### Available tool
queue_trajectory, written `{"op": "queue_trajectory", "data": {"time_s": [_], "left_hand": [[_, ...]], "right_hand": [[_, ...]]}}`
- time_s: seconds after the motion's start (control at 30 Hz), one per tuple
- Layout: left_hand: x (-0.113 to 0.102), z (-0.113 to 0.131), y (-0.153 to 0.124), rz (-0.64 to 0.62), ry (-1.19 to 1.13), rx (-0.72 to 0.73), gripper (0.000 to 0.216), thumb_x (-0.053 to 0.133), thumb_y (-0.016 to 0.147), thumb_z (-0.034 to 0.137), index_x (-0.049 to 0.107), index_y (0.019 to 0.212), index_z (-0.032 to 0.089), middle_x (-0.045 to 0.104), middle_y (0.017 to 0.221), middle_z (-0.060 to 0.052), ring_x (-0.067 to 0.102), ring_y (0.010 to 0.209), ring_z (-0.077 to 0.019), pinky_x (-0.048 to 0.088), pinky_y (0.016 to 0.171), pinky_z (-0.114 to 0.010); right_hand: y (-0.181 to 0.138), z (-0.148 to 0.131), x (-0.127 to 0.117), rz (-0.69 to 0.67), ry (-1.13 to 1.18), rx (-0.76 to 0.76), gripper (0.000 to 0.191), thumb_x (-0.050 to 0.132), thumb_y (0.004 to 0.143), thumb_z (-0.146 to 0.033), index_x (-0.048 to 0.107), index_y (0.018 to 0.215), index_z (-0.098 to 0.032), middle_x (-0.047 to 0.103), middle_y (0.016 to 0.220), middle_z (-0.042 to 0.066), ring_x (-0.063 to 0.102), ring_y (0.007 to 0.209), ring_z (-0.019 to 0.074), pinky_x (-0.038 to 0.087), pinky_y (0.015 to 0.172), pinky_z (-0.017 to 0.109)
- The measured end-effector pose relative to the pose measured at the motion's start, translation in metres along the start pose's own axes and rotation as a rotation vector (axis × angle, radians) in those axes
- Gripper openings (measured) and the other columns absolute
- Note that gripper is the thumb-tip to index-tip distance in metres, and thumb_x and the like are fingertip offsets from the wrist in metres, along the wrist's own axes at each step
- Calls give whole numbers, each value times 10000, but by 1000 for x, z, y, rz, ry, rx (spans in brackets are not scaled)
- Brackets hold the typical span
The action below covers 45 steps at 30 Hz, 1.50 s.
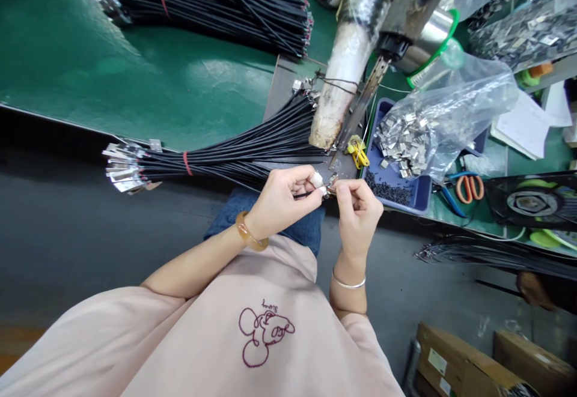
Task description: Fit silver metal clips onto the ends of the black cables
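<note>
My left hand (282, 200) is closed in a pinch on the end of a thin black cord (303, 194), with a white tape wrap on one fingertip. My right hand (356, 208) is closed too, pinching a small metal clip (330, 189) against that cord end. Both hands meet just below the table edge, in front of a bundle of black cords (243, 154) tied with a red band, whose far ends carry metal tags (122, 169).
A wrapped machine head (347, 72) hangs over the green table (135, 78). A blue tray (417, 196) holds small black parts and a clear bag of metal clips (419, 133). A second cord bundle (225, 6) lies at the back. Orange-handled scissors (469, 188) and cardboard boxes (464, 361) are right.
</note>
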<state>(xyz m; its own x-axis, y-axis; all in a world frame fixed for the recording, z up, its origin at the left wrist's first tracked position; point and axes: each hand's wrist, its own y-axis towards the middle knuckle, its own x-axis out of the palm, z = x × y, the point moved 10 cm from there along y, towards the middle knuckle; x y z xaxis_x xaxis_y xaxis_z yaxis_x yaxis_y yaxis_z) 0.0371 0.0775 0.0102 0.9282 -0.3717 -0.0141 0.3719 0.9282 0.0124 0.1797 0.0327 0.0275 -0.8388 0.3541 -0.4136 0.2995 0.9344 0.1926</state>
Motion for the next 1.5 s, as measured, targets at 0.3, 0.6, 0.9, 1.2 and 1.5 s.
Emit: {"op": "queue_trajectory", "data": {"time_s": [0.3,0.6,0.9,1.2,1.5], "left_hand": [[-2,1,1,3,-1,6,99,634,796,210,582,740,146,584,617,16,515,535,-69,439,536,-186],[-1,0,-1,-8,-14,-1,100,641,799,216,590,746,148,606,629,8,546,555,-77,470,559,-186],[-2,1,-2,-3,22,16,90,623,807,203,591,746,145,590,617,14,523,540,-72,455,551,-191],[-3,2,-3,6,32,30,83,629,809,201,595,753,149,596,617,15,535,547,-77,467,564,-193],[-2,1,-3,-18,-7,12,128,685,818,223,609,749,146,613,631,5,548,561,-82,474,563,-197]], "right_hand": [[0,2,0,-2,-10,24,300,594,952,-440,668,779,-207,609,671,-26,524,622,112,411,601,260],[0,2,0,24,3,40,311,588,947,-457,667,781,-207,667,727,-8,569,641,117,451,616,260],[-1,3,2,23,-7,47,315,603,942,-448,667,754,-204,616,655,-29,499,579,101,410,580,254],[-2,2,2,61,10,36,328,598,937,-471,654,742,-212,665,690,-15,585,628,117,462,610,255],[-11,-13,-9,203,-168,-136,325,651,919,-434,581,686,-217,529,598,-52,358,490,75,334,515,266]]}}
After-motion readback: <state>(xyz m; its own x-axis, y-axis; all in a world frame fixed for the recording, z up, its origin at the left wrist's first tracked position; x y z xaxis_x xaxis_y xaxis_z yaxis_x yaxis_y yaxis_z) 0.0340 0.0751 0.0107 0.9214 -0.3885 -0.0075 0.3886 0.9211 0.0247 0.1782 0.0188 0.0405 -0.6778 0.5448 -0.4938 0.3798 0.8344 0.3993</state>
